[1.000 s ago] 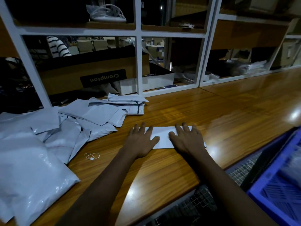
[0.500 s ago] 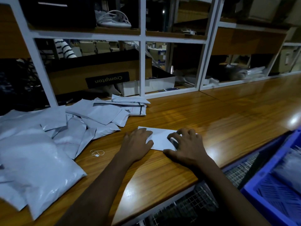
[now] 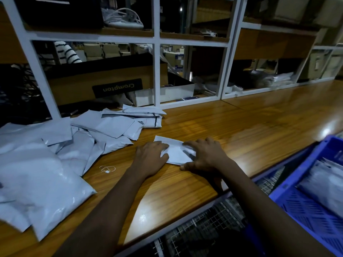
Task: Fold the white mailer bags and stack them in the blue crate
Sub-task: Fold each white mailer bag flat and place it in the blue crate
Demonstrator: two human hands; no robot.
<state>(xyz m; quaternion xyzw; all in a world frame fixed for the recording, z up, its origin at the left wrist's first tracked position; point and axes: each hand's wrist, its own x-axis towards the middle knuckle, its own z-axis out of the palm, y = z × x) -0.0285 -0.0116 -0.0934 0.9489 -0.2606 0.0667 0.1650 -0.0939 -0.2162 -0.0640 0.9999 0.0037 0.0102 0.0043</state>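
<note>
A folded white mailer bag point(image 3: 176, 152) lies on the wooden table point(image 3: 232, 130) in front of me. My left hand point(image 3: 151, 155) presses its left end, fingers curled over the edge. My right hand point(image 3: 203, 154) grips its right end, fingers on top and thumb at the near edge. A loose pile of white mailer bags point(image 3: 78, 141) spreads over the table's left side, with a large one point(image 3: 39, 184) nearest me. The blue crate point(image 3: 313, 201) stands low at the right, beyond the table's edge, with white bags point(image 3: 324, 182) inside.
A white-framed shelf unit point(image 3: 156, 71) runs along the back of the table, holding a brown Crompton box point(image 3: 111, 84) and cartons. A small white string tag point(image 3: 107, 169) lies left of my left wrist. Wire mesh point(image 3: 204, 229) shows below the table's front edge.
Both hands went from lying flat on the long bag to closing on its ends. The bag is now shorter, folded in from the right.
</note>
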